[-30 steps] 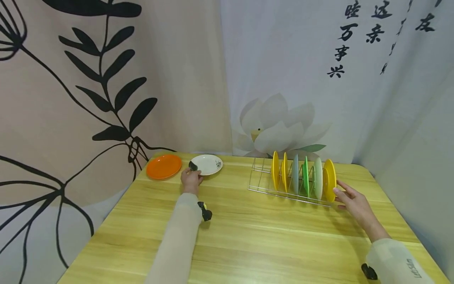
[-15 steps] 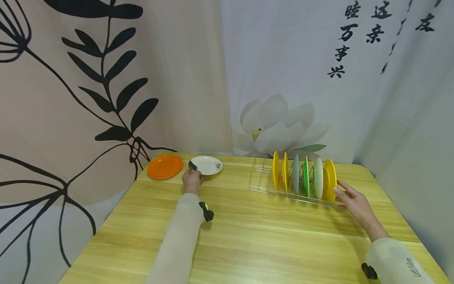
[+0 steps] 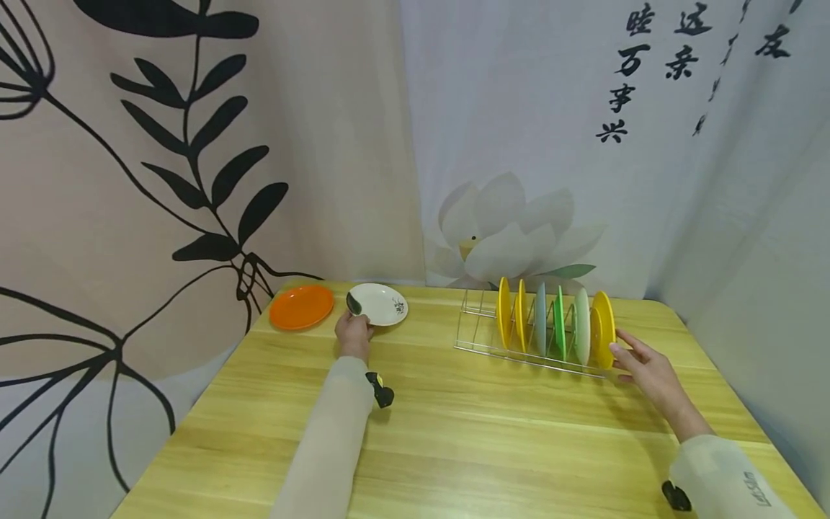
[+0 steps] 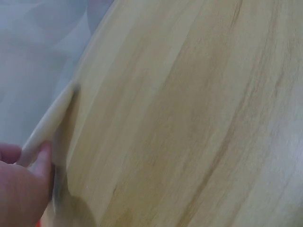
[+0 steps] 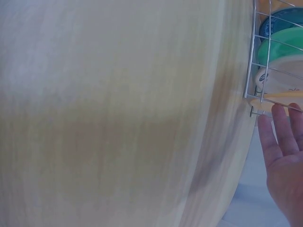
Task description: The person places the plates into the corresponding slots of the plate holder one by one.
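My left hand pinches the near left rim of a white plate with a dark leaf print and a small floral mark. The left wrist view shows this plate edge-on, tilted up from the table, between thumb and fingers. An orange plate lies flat just left of it. On the right, my right hand rests its fingertips against the outermost yellow plate in a wire dish rack. Fairly straight fingers reach the rack's end in the right wrist view.
Several plates stand upright in the rack, among them a green plate, a grey-blue plate and a pale plate. The rack's left end holds no plate. Printed curtains hang behind the wooden table.
The white plate's near edge has dropped slightly toward me and its face shows rounder, so its tilt has changed in my left hand. My right hand has stayed at the yellow plate.
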The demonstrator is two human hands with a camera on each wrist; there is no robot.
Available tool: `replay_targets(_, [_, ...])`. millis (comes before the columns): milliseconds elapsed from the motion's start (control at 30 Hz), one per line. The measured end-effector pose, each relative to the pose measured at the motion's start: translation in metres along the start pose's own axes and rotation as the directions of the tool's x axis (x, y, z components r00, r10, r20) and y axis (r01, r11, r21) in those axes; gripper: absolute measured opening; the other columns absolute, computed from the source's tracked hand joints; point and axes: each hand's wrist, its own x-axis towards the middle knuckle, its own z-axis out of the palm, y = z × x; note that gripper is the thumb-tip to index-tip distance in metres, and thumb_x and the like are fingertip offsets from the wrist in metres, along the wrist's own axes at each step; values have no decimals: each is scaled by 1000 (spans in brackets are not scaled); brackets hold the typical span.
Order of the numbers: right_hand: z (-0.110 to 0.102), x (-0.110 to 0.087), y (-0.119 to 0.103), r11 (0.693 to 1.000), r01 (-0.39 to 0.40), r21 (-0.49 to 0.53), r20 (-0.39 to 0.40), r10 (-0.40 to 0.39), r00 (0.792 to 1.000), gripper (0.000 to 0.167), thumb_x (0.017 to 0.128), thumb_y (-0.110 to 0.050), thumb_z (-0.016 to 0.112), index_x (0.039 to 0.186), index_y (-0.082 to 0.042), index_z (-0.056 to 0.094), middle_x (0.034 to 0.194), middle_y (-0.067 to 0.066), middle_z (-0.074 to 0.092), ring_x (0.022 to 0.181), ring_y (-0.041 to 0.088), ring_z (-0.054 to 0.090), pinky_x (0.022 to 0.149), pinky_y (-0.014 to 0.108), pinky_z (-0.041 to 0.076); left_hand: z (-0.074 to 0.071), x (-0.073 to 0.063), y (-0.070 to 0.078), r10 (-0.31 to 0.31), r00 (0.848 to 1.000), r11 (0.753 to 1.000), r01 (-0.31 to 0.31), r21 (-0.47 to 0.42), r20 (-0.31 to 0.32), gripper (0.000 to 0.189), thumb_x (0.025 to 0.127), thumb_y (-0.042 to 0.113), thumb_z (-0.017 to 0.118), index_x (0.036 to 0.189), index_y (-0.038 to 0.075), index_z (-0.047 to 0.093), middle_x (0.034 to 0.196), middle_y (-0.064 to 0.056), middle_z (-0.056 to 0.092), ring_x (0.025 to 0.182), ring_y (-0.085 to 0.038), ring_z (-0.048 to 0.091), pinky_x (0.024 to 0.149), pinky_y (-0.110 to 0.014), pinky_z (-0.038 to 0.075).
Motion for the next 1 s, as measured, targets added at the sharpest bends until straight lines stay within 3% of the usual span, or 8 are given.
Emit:
replay_targets(200, [1,1,-2,1000,-1,-11,1,1,1000,75,103,-51,42,158,-5,18,142,35,43,108,24,65,85,42,57,-1,-4,5,-14,1000,999,15,-38,24,68,90,-11,45,154,2,25,151,-25,34,130,-37,46,104,-46,44])
replay_targets(433, [0,1,0,1000,3,-2,8,-3,1000,75,103,-50,43,158,-5,18,142,36,43,99,6,64,84,42,57,-6,-8,7,-18,998,1000,17,14,61,72,94,-4,47,159,15,22,150,-22,37,126,-37,49,103,-44,45])
replay_targets(700, [2,1,1,1000,-2,-9,15,2,1000,74,103,-50,43,158,-7,18,141,35,44,106,21,66,85,42,57,-5,-11,18,14,991,1000,-16,16,137,71,92,-2,48,158,17,28,141,-25,47,114,-37,53,101,-45,47])
replay_targets(867, [3,3,2,1000,16,0,7,-16,1000,74,104,-49,43,158,-5,19,139,36,45,106,22,66,84,42,58,4,-19,35,29,975,999,-32,10,221,70,92,-3,49,156,18,32,135,-28,49,114,-39,54,104,-49,44])
replay_targets(1000, [2,2,2,1000,29,12,-14,-29,999,72,104,-45,44,157,-2,21,137,37,46,97,6,66,81,41,58,17,-28,49,39,949,999,-48,23,314,70,92,-4,50,156,19,34,136,-24,50,111,-36,56,106,-51,42])
